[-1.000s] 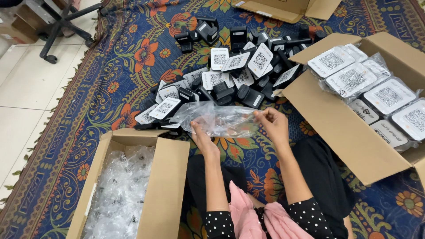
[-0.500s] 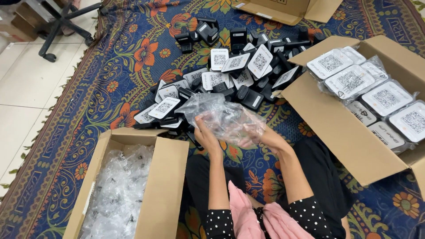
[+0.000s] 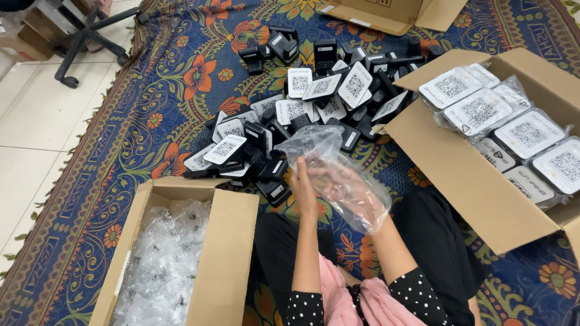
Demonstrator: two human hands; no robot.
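At the far left, an office chair base (image 3: pixel 90 33) stands on the pale floor, off the patterned rug (image 3: pixel 151 121). Nearer the camera, an open cardboard box (image 3: pixel 226 253) sits on the rug beside the person's left knee; it holds a heap of clear plastic bags (image 3: pixel 160 265).

Beyond that box lies a pile of small black devices (image 3: pixel 302 115) with white square labels, spread across the middle of the rug.

In front of the pile, the left hand (image 3: pixel 302 184) is raised with its fingers pinched on the near edge of a clear plastic bag (image 3: pixel 329 160). The bag is held above the rug, just in front of the nearest devices. The right hand (image 3: pixel 353 193) sits inside the bag (it shows through the film), so the film wraps the hand down to the wrist, while the rest of the bag rises up and to the left past the fingertips. The film blurs the right fingers; whether they are clenched or spread cannot be told.

To the right, a larger open cardboard carton (image 3: pixel 459 175) holds bagged devices (image 3: pixel 483 111) laid label-up in rows. Another carton (image 3: pixel 386 12) lies at the top edge.
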